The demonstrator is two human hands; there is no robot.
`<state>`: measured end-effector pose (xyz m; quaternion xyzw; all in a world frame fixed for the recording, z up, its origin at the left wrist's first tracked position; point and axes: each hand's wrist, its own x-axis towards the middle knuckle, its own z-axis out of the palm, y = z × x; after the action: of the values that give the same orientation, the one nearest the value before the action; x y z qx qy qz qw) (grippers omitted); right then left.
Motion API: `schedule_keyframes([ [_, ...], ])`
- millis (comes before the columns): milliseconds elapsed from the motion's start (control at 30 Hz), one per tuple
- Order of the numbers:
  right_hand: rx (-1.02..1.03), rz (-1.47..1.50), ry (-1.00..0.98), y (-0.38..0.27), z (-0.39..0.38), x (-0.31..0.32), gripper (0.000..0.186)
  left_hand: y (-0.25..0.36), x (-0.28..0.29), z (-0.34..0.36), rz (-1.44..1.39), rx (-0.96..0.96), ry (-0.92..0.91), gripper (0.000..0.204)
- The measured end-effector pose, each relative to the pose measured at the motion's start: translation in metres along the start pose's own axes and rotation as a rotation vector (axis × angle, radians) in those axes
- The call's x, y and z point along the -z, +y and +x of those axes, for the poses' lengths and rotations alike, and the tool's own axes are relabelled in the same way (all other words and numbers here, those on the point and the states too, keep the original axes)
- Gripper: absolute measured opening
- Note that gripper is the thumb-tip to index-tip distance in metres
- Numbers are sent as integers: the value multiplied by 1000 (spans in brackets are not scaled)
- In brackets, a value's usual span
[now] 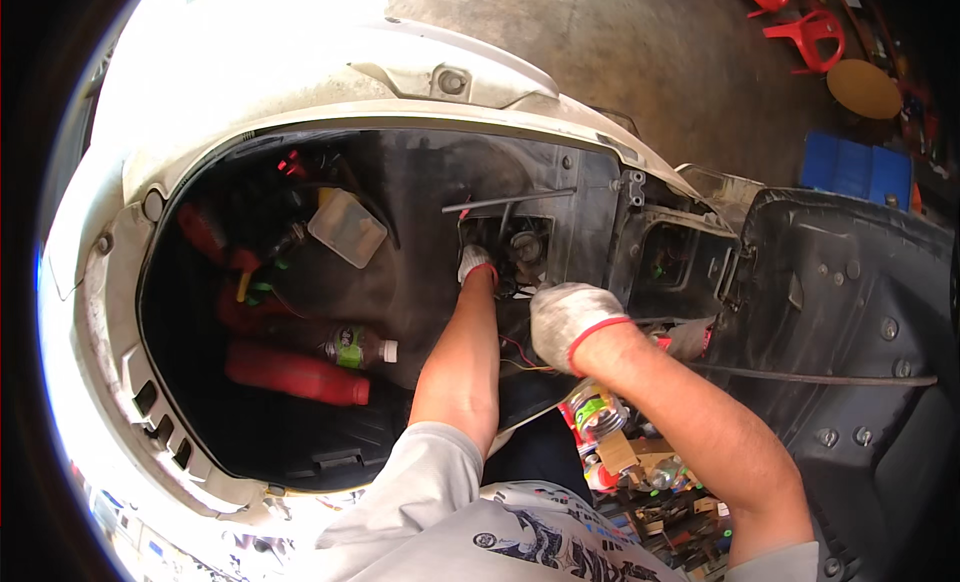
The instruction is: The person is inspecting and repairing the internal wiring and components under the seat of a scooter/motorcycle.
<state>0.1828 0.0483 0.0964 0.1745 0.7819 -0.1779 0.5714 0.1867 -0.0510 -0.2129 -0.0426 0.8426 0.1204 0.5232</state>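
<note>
My left hand (478,266), in a white glove with a red cuff, reaches into the square opening (548,244) in the floor of a scooter's black under-seat bin (400,182). Its fingers are hidden down among dark parts there, so their grip does not show. Beside it, to the right, my right hand (575,320) in a matching glove is curled closed at the bin's near right side. Whatever it may hold is hidden. A thin dark rod (510,200) lies across the far side of the opening. Thin wires (522,354) show between my forearms.
The bin holds a clear plastic box (347,228), a drink bottle (358,348) and a red container (295,372). The raised black seat (850,312) stands at right. Beyond are red chairs (808,40) and a blue box (856,170). Assorted items (650,472) lie below my right arm.
</note>
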Motion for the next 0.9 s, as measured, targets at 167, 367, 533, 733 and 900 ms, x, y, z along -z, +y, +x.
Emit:
schedule_keyframes([
  [167, -17, -154, 102, -32, 14, -14, 23, 13, 7, 8, -108, 207, -270, 44],
  [367, 69, -252, 18, -39, 11, 1, 27, -27, -46, 70, -1095, 513, -207, 68],
  [533, -62, -88, 28, -33, 10, -6, 38, -56, -80, 104, -1293, 615, -303, 79],
  [733, -75, -40, -39, -31, 14, 3, 35, -41, -76, 92, -1012, 431, -253, 82],
  [900, 26, 110, -47, -20, 11, -13, 30, -10, -28, 38, -1358, 592, -202, 71],
])
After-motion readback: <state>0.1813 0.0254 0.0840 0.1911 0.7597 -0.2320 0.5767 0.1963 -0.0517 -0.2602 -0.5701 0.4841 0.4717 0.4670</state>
